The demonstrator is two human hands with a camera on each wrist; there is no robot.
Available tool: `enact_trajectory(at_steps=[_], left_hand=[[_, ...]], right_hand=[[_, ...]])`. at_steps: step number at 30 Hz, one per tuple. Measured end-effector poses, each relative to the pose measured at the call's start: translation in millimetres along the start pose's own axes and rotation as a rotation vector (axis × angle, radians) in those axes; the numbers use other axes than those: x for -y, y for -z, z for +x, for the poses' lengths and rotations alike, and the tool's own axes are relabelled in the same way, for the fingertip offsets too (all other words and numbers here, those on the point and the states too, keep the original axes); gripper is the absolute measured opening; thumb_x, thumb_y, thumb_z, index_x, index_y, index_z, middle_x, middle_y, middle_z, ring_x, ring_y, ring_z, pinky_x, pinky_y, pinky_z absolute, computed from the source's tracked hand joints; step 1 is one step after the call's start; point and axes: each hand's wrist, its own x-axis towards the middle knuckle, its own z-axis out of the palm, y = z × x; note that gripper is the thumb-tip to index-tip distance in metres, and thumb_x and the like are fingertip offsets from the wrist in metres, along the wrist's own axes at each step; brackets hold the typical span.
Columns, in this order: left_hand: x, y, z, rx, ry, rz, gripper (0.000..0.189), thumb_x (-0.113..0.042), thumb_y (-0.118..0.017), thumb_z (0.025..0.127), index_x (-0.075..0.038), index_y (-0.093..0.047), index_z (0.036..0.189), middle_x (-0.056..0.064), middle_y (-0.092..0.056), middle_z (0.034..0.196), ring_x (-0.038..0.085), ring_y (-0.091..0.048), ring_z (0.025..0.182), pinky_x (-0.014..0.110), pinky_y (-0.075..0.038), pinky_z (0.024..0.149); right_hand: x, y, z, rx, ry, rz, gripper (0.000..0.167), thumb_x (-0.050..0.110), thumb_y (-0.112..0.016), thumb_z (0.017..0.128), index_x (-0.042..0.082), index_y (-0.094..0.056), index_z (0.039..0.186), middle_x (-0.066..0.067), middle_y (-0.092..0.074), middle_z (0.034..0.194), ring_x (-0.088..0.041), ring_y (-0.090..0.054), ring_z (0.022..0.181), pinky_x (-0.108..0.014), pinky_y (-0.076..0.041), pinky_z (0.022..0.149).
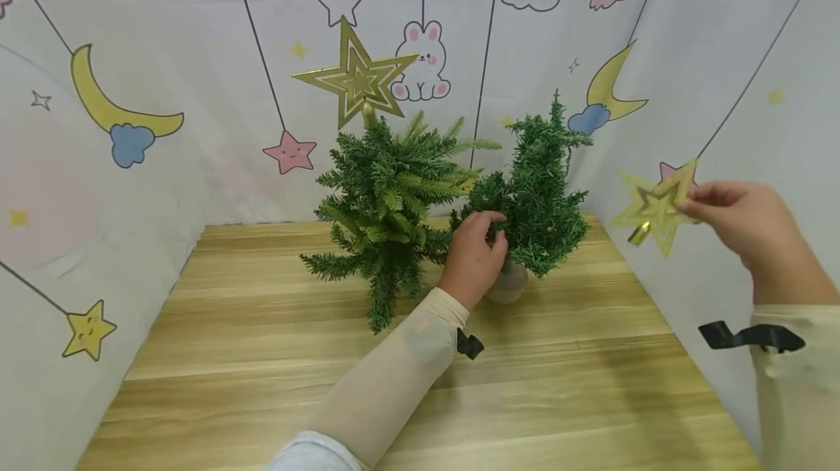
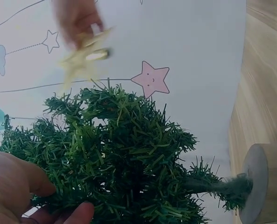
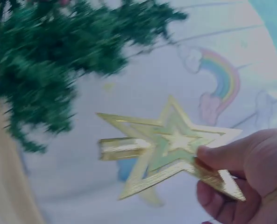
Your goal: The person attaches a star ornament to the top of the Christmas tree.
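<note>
A gold star tree topper (image 1: 659, 207) is pinched by one point between the thumb and fingers of my right hand (image 1: 755, 229), off to the right of the trees. Its short clip tube (image 3: 123, 148) faces the foliage in the right wrist view. My left hand (image 1: 474, 261) grips the left side of the small artificial Christmas tree (image 1: 543, 197), with its fingertips partly hidden among the green branches. The small tree has a bare tip and a round base (image 1: 508, 287). Left of it stands a fuller Christmas tree (image 1: 394, 216) with another gold star (image 1: 359, 79) on top.
Both trees stand toward the back of a wood-grain table (image 1: 275, 354). White curtains (image 1: 216, 77) printed with stars, moons and rabbits enclose the back and both sides. The black wrist straps (image 1: 755, 337) show on both sleeved forearms.
</note>
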Motion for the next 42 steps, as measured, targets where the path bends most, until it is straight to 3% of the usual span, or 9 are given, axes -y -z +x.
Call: enact_trajectory(at_steps=[3, 7, 10, 13, 15, 19, 24, 31, 42], left_hand=[[0.1, 0.5, -0.2, -0.003, -0.004, 0.008, 0.025, -0.012, -0.059, 0.106, -0.008, -0.067, 0.129, 0.003, -0.065, 0.112, 0.007, -0.055, 0.068, 0.026, -0.048, 0.06], [0.4, 0.5, -1.1, -0.001, 0.0, 0.008, 0.024, -0.011, -0.06, 0.106, -0.008, -0.068, 0.128, 0.004, -0.065, 0.111, 0.006, -0.057, 0.07, 0.026, -0.049, 0.06], [1.0, 0.1, -1.9, 0.005, 0.001, 0.003, 0.024, -0.012, -0.059, 0.106, -0.008, -0.068, 0.128, 0.004, -0.065, 0.113, 0.005, -0.059, 0.075, 0.025, -0.05, 0.062], [1.7, -0.9, -2.4, 0.009, -0.002, -0.003, 0.024, -0.012, -0.059, 0.106, -0.008, -0.068, 0.128, 0.004, -0.066, 0.116, 0.005, -0.062, 0.08, 0.024, -0.051, 0.064], [2.2, -1.6, -3.0, 0.012, -0.004, -0.005, 0.024, -0.011, -0.059, 0.106, -0.008, -0.068, 0.128, 0.004, -0.066, 0.116, 0.006, -0.062, 0.08, 0.024, -0.052, 0.064], [2.8, -3.2, -4.4, 0.018, -0.004, -0.003, 0.024, -0.012, -0.059, 0.106, -0.008, -0.068, 0.128, 0.003, -0.066, 0.115, 0.005, -0.062, 0.079, 0.023, -0.052, 0.064], [1.6, -4.2, -5.4, 0.023, 0.002, -0.006, 0.024, -0.012, -0.059, 0.106, -0.008, -0.068, 0.128, 0.002, -0.065, 0.113, 0.004, -0.061, 0.077, 0.023, -0.052, 0.063], [1.8, -3.8, -5.5, 0.029, 0.007, 0.001, 0.024, -0.012, -0.059, 0.106, -0.008, -0.068, 0.129, 0.003, -0.065, 0.115, 0.004, -0.06, 0.077, 0.022, -0.051, 0.063], [3.3, -2.6, -2.7, 0.003, -0.03, 0.017, 0.024, -0.01, -0.06, 0.105, -0.007, -0.068, 0.127, 0.003, -0.066, 0.113, 0.003, -0.059, 0.076, 0.022, -0.05, 0.062]], right_hand=[[42, 21, 11.6, -0.162, 0.012, 0.234, 0.013, 0.038, -0.077, 0.095, 0.026, -0.078, 0.092, 0.03, -0.065, 0.077, 0.0, -0.05, 0.082, -0.037, -0.045, 0.097], [101, 36, 25.9, -0.295, 0.147, 0.561, 0.009, 0.018, -0.086, 0.087, 0.012, -0.08, 0.089, 0.011, -0.074, 0.078, -0.008, -0.052, 0.066, -0.021, -0.032, 0.047], [140, 38, 34.4, -0.308, 0.232, 0.65, 0.014, 0.014, -0.087, 0.085, 0.006, -0.08, 0.094, 0.003, -0.076, 0.087, -0.011, -0.06, 0.073, -0.014, -0.045, 0.056], [171, 35, 42.1, -0.272, 0.247, 0.617, 0.021, 0.019, -0.086, 0.086, 0.007, -0.081, 0.103, 0.003, -0.076, 0.1, -0.011, -0.066, 0.09, -0.012, -0.053, 0.083], [186, 31, 46.6, -0.231, 0.243, 0.584, 0.027, 0.022, -0.085, 0.086, 0.008, -0.08, 0.108, 0.004, -0.076, 0.106, -0.01, -0.067, 0.095, -0.012, -0.051, 0.089], [204, 19, 55.7, -0.165, 0.246, 0.515, 0.034, 0.028, -0.084, 0.085, 0.008, -0.08, 0.113, 0.006, -0.074, 0.105, -0.009, -0.065, 0.098, -0.011, -0.05, 0.088], [213, 6, 63.7, -0.157, 0.245, 0.251, 0.036, 0.036, -0.076, 0.093, 0.013, -0.077, 0.12, 0.016, -0.071, 0.097, -0.002, -0.063, 0.096, -0.017, -0.047, 0.084], [214, -3, 64.6, -0.138, 0.277, 0.023, 0.04, 0.04, -0.07, 0.099, 0.012, -0.076, 0.126, 0.021, -0.071, 0.093, -0.005, -0.058, 0.083, -0.021, -0.041, 0.06], [207, -8, 68.4, -0.159, 0.296, 0.092, 0.04, 0.037, -0.073, 0.097, 0.008, -0.076, 0.125, 0.022, -0.073, 0.091, -0.005, -0.058, 0.075, -0.019, -0.038, 0.054]])
